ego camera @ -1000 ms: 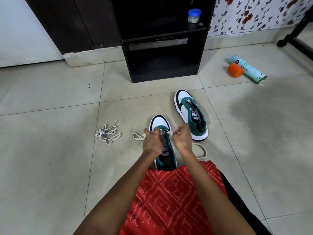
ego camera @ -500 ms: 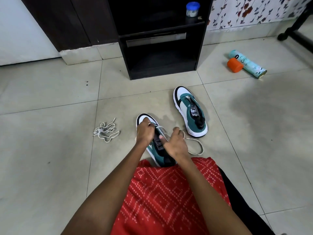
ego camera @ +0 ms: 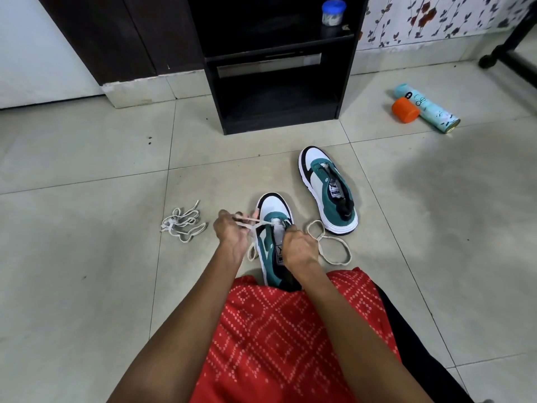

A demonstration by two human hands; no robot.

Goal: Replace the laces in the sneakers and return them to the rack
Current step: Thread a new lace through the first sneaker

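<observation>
Fingers (ego camera: 225, 218) of left hand (ego camera: 232, 238) pinching flat cream fabric lace (ego camera: 247, 226), right hand (ego camera: 299, 248) clamped on green-and-white suede sneaker (ego camera: 274, 209) beside them

Pale tiled floor (ego camera: 87, 286), floral wallpaper (ego camera: 436, 18)

Bare floor tile (ego camera: 232, 158) gives open passage to the black shoe rack (ego camera: 279, 125) from its front, bounded front-right by the second sneaker (ego camera: 328, 190) and front-left by the loose lace bundle (ego camera: 183, 225).
</observation>
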